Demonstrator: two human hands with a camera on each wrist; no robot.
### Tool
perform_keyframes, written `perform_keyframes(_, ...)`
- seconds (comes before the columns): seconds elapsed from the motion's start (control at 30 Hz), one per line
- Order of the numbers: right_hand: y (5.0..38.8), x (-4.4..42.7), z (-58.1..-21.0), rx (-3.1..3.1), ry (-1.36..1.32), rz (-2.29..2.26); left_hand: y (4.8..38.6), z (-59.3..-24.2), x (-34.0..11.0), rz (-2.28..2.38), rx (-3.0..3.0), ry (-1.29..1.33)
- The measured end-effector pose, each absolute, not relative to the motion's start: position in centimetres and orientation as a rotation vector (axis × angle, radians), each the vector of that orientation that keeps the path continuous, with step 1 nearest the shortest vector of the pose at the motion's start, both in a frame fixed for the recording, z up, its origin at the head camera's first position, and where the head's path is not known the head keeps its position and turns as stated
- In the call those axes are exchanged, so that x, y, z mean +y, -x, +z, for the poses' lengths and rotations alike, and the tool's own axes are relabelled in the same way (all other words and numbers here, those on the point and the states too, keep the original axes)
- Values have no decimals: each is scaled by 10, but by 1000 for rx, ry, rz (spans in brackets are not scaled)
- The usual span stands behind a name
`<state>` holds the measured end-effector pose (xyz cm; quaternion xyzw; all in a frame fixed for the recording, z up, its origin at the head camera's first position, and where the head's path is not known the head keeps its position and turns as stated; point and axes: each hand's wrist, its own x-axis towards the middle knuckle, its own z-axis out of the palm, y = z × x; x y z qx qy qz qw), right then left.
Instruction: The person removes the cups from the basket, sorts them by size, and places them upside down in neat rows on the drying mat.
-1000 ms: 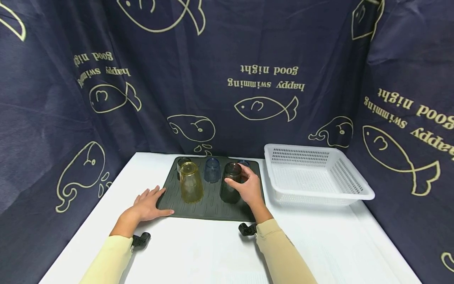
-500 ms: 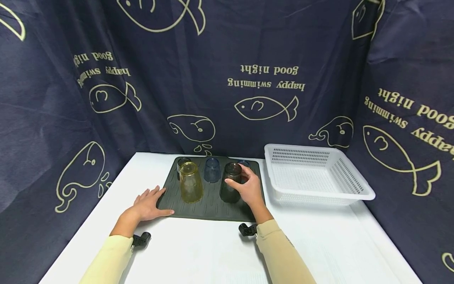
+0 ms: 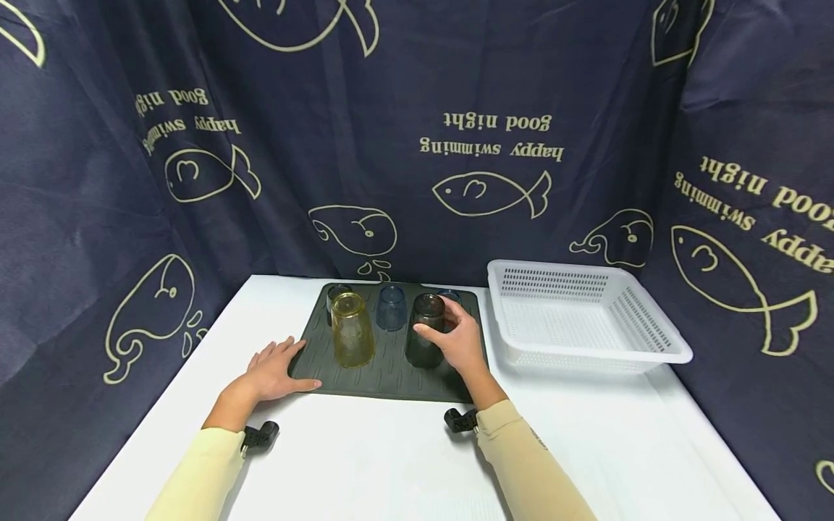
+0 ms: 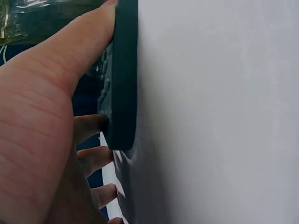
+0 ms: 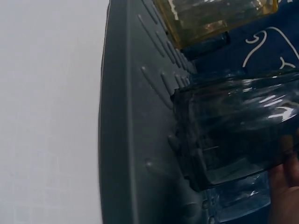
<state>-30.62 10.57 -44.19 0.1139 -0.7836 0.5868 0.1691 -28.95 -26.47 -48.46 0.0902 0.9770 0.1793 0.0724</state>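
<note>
On a dark grey ribbed drying mat (image 3: 391,376) stand several drinking glasses. My right hand (image 3: 464,340) holds a tall dark grey glass (image 3: 425,347) near its top, thumb on the near side and fingers behind. In the right wrist view this dark glass (image 5: 233,126) has its wide end at the mat. My left hand (image 3: 270,373) rests at the mat's front left corner, fingers spread. The left wrist view shows its thumb (image 4: 88,39) on the mat's edge and other fingertips on the white table. A tall yellow glass (image 3: 352,336) stands between the hands.
Behind are a short blue glass (image 3: 391,310), a dark glass (image 3: 332,304) partly hidden by the yellow one, and another blue glass (image 3: 451,295) mostly behind my right hand. A white perforated plastic basket (image 3: 586,354) sits right of the mat. Dark blue curtains (image 3: 365,159) enclose the table.
The head view has tilted slightly, so everything sits a little higher in it. Both hands and the glasses keep their places on the mat.
</note>
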Motion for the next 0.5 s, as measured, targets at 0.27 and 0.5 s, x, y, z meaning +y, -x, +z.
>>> perform_keyframes(0.27,308,111,-442,-2291,-389,1729,291,-479,-267,584,2977,-353)
perform_keyframes(0.5,305,127,-430,-2312,-446,1796,307,-473,-268,671,3094,-443)
